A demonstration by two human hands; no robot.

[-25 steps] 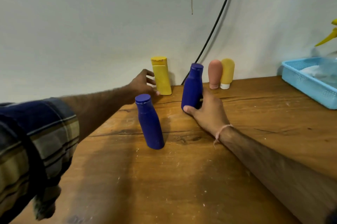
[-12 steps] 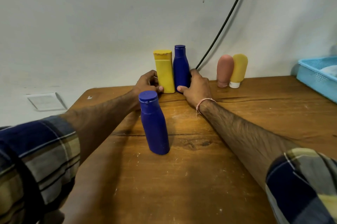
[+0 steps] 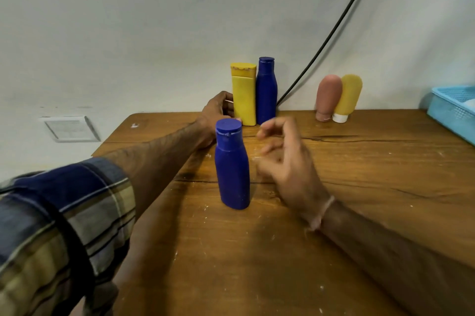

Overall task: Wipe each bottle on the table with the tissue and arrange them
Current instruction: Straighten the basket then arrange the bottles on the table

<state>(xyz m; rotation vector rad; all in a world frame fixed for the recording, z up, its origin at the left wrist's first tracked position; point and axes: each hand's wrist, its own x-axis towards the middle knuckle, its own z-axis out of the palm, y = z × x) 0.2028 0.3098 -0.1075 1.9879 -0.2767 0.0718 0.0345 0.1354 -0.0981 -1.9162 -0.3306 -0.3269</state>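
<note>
- A plaid sleeve (image 3: 64, 212) fills the lower left corner, and a bare forearm reaches from it across the wooden table (image 3: 257, 264) toward the wall.
- A white square plate (image 3: 70, 128) sits low on the wall beyond the table's left end.
- The left hand (image 3: 218, 109) is at the back of the table. Its fingers curl round the left side of the yellow bottle (image 3: 243, 94) and its thumb is at the bottle's base, so it grips that bottle.
- The near blue bottle (image 3: 231, 164) stands upright mid-table by itself, with its cap on.
- The yellow bottle stands upright against the wall, and the far blue bottle (image 3: 266, 90) stands touching its right side.
- The right hand (image 3: 288, 161) hovers just right of the near blue bottle. It is blurred, with loosely curled fingers that hold nothing.
- A black cable (image 3: 321, 50) runs down the wall to the table edge behind the far blue bottle.
- A pink tube (image 3: 328, 97) and a yellow tube (image 3: 348, 95) stand on their caps side by side, touching, against the wall.
- A light blue basket (image 3: 452, 109) sits at the right edge. Something white lies in it, but it is too cut off to name.
</note>
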